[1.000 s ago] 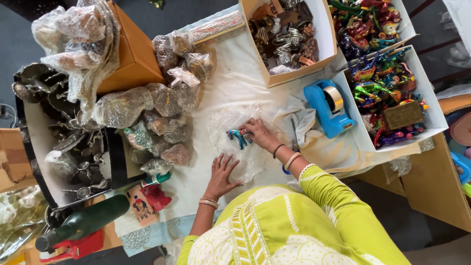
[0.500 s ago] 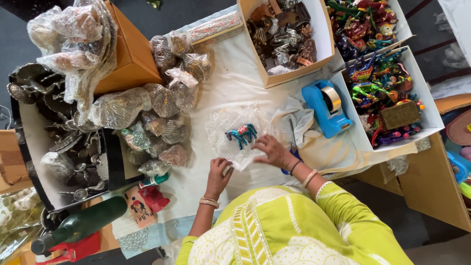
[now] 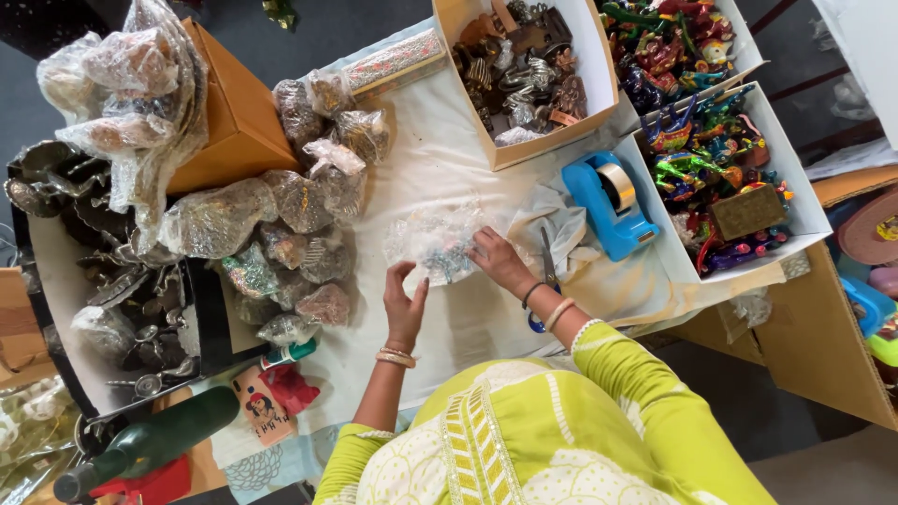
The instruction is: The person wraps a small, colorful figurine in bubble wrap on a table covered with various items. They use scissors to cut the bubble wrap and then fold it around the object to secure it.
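Both hands are working on a small colourful figurine half hidden under a crinkly clear sheet of bubble wrap [image 3: 432, 241], lying on the white cloth-covered table [image 3: 440, 159] pretty much dead centre. Right hand [image 3: 498, 263] sits at the wrap's 3 o'clock edge, fingers flat, pinning it so the sheet doesn't spring back. Left hand [image 3: 404, 301] is at about 7 o'clock of it, palm up-ish w/ fingers curled and open, just touching or a hair off the plastic, can't tell which. So the hands are apart, one each side of the bundle, neither clamped shut on it. At 9 o'clock there's a heap of already bagged metallic figurines in clear plastic [image 3: 281, 224], parked close prob bc that's the done pile. Blue plastic tape dispenser [image 3: 610, 201] is at 3 o'clock, right by the right hand, easy grab imo. Scissors w/ blue handles [image 3: 543, 281] lie just under the right wrist, same logic. Open white cardboard box of bright painted toy figures [image 3: 720, 178] further out at 3, and an open box of dull brass-coloured pieces [image 3: 524, 75] at 1 o'clock, both within arm's reach. Dark green glass bottle [image 3: 150, 444] lies way off at 8 o'clock, out of the way.
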